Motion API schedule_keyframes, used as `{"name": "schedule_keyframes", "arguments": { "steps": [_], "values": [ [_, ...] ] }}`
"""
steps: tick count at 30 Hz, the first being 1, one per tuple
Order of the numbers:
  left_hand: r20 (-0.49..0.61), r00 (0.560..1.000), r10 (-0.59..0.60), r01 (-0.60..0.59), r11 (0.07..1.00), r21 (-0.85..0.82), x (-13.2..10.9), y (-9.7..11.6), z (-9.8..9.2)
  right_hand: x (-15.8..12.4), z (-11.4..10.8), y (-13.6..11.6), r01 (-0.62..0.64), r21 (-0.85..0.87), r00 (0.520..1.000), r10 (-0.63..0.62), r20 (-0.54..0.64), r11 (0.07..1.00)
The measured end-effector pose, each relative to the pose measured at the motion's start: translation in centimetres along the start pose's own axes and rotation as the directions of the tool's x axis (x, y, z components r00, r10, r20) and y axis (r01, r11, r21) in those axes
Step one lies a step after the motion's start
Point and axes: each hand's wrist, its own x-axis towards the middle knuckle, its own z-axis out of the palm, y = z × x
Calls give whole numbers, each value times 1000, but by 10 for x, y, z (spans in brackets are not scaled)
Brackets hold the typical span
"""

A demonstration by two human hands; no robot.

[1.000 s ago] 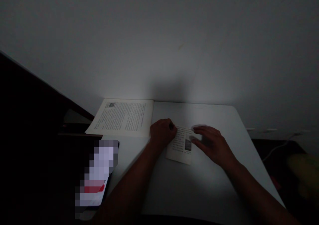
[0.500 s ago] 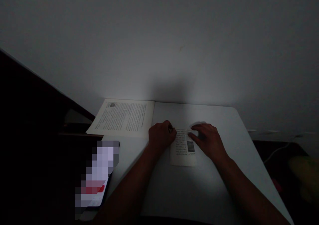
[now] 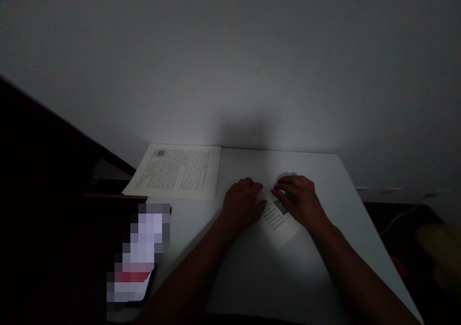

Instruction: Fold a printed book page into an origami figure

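A small printed sheet of paper [image 3: 279, 224] with text and a little picture lies on the white table [image 3: 273, 277], turned at an angle. My left hand [image 3: 242, 206] rests on its left edge with fingers curled against the paper. My right hand [image 3: 301, 201] presses on its upper right part, fingers bent and close together at the sheet's top corner. Both hands touch the sheet; their fingertips nearly meet at its far end. The light is dim.
An open book or booklet [image 3: 178, 170] with printed pages lies at the table's back left. A phone with a lit screen [image 3: 137, 255] sits at the left front. Dark furniture fills the left; a white wall stands behind. A cable [image 3: 399, 214] runs at the right.
The small sheet has rotated, its near end swinging right. My two hands have drawn closer together over its far end.
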Motion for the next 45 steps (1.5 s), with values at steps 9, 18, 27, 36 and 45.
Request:
{"name": "schedule_keyframes", "arguments": {
  "steps": [9, 18, 27, 36, 45],
  "values": [
    [6, 996, -84, 84, 985, -152, 1, -2, 5, -5, -2, -7, 0, 49, 999, -2, 49, 999],
    [-71, 996, -56, 14, 872, -489, 6, -4, 5, -4, -6, -11, -98, 282, 995, 99, 11, 954],
    [26, 994, -103, 91, 695, -713, 7, -3, -5, -7, -16, -20, -466, 724, 857, 464, 224, 509],
    [60, 988, -141, 116, 431, -895, 9, -12, 4, -7, -10, -18, -379, 905, 784, 587, 204, 191],
    [-9, 990, -138, 60, 495, -867, 8, -12, -2, -10, -6, -13, -346, 913, 792, 589, 160, 217]
  ]
}}
